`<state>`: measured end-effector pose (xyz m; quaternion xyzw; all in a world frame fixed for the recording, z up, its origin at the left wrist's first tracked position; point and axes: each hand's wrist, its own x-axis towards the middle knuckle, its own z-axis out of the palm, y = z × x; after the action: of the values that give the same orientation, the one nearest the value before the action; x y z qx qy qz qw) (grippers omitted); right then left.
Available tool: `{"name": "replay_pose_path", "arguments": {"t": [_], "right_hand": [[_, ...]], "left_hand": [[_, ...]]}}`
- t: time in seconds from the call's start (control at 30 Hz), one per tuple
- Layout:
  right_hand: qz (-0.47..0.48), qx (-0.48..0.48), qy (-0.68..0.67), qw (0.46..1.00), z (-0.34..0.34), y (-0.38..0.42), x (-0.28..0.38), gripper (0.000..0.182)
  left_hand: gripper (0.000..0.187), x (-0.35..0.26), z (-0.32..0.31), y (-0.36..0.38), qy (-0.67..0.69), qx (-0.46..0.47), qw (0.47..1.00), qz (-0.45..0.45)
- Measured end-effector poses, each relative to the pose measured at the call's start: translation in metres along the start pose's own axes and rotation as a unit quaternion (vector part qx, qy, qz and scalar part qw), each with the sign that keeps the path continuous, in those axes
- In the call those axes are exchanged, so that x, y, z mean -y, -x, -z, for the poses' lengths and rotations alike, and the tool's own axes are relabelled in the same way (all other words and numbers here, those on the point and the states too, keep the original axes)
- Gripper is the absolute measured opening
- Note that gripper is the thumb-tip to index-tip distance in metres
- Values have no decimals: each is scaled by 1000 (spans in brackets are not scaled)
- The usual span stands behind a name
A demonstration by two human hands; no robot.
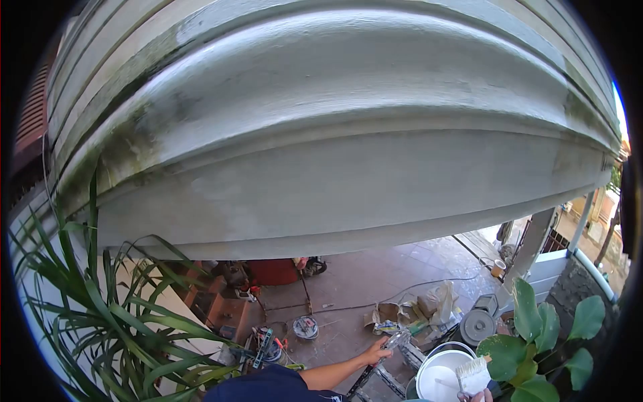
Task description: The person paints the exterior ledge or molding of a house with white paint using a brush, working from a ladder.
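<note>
**Left hand clamped on ladder, right hand holding brush at bucket**

Right hand (477, 396): fingers closed around the lower part of the brush (473, 376), partly cut off by the bottom edge of the view. Brush upright, its broad, whitish face beside the right rim of the white bucket (429, 379). Bucket holds white paint; whether brush and rim touch cannot be told.

Left hand (379, 351): fingers wrapped around the ladder (396, 340) near its top; ladder spattered with pale marks. Forearm extends from a dark blue sleeve (268, 386).

Beyond the bucket: a grey round lid (477, 326), with crumpled bags (439, 303) to its left on the tiled floor (375, 268). A cable (402, 289) crosses the floor. Long-leaved plant (127, 308) at left; broad-leaved plant (526, 315) at right, near the brush.

Above: curved moulding (348, 74), pale grey-white, green and dark staining toward both ends. Flat grey band (348, 181) directly below it.
</note>
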<state>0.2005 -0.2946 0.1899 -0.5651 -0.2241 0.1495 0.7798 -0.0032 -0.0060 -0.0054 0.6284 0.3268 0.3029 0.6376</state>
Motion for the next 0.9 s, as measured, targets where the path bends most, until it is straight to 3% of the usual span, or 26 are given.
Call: {"name": "replay_pose_path", "arguments": {"t": [0.17, 0.37, 0.47, 0.53, 0.57, 0.6, 0.67, 0.7, 0.73, 0.8, 0.87, 0.9], "right_hand": [[-27, -17, -12, 999, 1, -2, -5, 23], [-44, -40, -20, 998, 6, -2, -13, 27], [-9, -3, -29, 1000, 1, -12, -32, 29], [10, -23, -9, 1000, 9, -17, -46, 30], [13, -47, 13, 999, 22, -2, -36, 31], [-11, -46, 4, 999, 3, 6, 0, 27], [-9, -73, 60, 995, -9, 8, 26, 27], [20, -72, 86, 993, -13, 5, 38, 31], [75, -97, 109, 986, -13, 3, 29, 32], [44, -76, 142, 986, -22, 0, 45, 32], [116, -28, 224, 967, -25, -11, 37, 27], [73, 7, 224, 972, -31, -16, 39, 23]], "left_hand": [[36, 9, 0, -6, -14, -8, 998, -55], [29, 6, -5, -4, 31, -5, 999, -37], [35, 22, -1, -10, 32, -1, 999, -43], [41, 39, 1, -10, 64, -55, 995, 45], [50, 14, -1, -4, 45, -34, 998, -17], [51, 14, -1, -4, 42, -51, 998, -10], [38, -9, 3, 1, 41, -13, 998, 51], [36, -13, -3, 2, 57, -21, 998, 9], [33, -22, -8, 4, 86, -29, 995, 34], [30, -32, -10, 9, 65, -22, 997, 32], [27, -36, -11, 7, 66, -25, 997, 26], [26, -35, -11, 5, 61, -23, 998, 22]]}}
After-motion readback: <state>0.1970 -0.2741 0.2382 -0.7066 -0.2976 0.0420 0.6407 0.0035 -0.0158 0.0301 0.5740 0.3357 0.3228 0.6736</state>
